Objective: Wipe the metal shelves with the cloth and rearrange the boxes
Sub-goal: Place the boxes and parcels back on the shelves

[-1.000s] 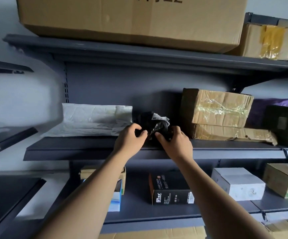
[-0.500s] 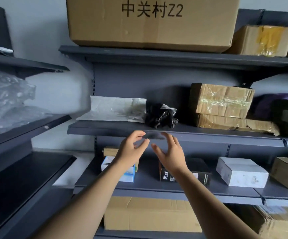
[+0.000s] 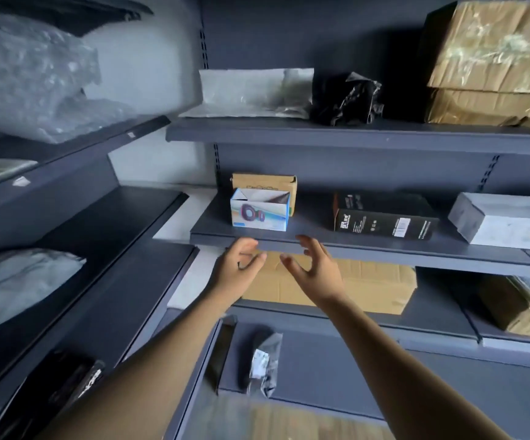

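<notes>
Hovering mid-frame, the left hand (image 3: 238, 268) and right hand (image 3: 313, 268) grasp nothing, fingers loosely spread, just before the middle shelf (image 3: 384, 250). Four boxes stand on it: an open-topped blue-white box (image 3: 259, 214), a brown box (image 3: 265, 182) touching behind it, a black box (image 3: 381, 217) and a white box (image 3: 504, 222). On the shelf above, a crumpled black bundle (image 3: 346, 100) lies between a silvery bag (image 3: 254, 93) and two stacked taped cartons (image 3: 492, 58).

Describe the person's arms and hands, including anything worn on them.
Both the left hand and right hand are bare: no gloves, rings or watch show. The left forearm and right forearm are bare too, with no sleeve reaching into view.
</notes>
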A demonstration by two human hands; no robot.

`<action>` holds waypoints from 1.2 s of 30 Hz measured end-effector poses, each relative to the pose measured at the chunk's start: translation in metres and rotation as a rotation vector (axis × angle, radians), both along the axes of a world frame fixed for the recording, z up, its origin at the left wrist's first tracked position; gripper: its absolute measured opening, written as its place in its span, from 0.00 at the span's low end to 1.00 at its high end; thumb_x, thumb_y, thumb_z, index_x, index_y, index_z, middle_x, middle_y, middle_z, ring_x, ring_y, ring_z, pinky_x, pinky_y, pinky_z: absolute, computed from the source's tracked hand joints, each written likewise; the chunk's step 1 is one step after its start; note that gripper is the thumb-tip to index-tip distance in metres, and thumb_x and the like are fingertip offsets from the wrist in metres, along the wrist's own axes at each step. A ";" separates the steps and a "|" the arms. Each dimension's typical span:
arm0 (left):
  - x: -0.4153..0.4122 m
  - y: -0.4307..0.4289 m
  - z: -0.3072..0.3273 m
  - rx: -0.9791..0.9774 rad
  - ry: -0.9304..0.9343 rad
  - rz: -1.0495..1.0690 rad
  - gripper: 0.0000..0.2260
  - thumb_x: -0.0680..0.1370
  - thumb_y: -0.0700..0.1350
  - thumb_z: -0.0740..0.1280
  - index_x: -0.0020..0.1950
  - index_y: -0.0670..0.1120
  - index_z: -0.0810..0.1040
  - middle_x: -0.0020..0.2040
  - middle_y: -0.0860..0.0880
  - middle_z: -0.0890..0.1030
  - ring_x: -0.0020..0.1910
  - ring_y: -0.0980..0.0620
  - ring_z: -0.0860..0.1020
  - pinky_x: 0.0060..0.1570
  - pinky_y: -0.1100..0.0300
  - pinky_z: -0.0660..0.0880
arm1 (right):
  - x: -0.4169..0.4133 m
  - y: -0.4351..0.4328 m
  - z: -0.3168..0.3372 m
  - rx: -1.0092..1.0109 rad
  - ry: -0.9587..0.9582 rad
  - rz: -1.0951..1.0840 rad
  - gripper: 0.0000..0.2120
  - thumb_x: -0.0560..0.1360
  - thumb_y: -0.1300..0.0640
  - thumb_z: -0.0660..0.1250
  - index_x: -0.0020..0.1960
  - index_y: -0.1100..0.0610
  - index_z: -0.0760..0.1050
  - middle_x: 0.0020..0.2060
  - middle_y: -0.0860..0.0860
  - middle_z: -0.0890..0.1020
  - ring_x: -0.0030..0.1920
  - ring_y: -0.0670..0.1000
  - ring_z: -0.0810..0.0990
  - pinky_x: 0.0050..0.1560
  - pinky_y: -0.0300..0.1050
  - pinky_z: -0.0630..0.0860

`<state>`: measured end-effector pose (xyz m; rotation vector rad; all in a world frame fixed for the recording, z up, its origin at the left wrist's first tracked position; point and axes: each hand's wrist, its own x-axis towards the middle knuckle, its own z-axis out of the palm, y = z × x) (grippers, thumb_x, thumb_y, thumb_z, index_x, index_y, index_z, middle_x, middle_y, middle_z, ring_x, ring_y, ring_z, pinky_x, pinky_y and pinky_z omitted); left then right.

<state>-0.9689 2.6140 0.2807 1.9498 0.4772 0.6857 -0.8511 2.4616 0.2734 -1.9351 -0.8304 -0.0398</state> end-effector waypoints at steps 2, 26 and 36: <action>0.002 0.000 -0.023 -0.018 0.064 -0.011 0.12 0.79 0.46 0.71 0.61 0.45 0.78 0.58 0.51 0.81 0.56 0.56 0.79 0.56 0.68 0.74 | -0.002 0.002 -0.024 -0.019 0.042 0.016 0.26 0.75 0.45 0.74 0.68 0.54 0.74 0.63 0.52 0.80 0.63 0.51 0.79 0.59 0.42 0.72; 0.069 0.114 -0.685 -0.191 0.597 -0.055 0.20 0.80 0.48 0.69 0.71 0.49 0.72 0.60 0.56 0.72 0.58 0.56 0.73 0.55 0.60 0.69 | 0.055 0.099 -0.692 -0.463 0.457 -0.061 0.32 0.75 0.42 0.73 0.74 0.49 0.69 0.69 0.51 0.76 0.67 0.52 0.76 0.62 0.44 0.72; 0.090 0.146 -0.829 -0.198 0.608 -0.043 0.28 0.79 0.51 0.70 0.77 0.55 0.66 0.76 0.49 0.67 0.72 0.47 0.70 0.68 0.49 0.71 | 0.076 0.126 -0.827 -0.481 0.498 -0.088 0.39 0.74 0.40 0.73 0.79 0.46 0.61 0.76 0.49 0.67 0.74 0.51 0.68 0.68 0.47 0.69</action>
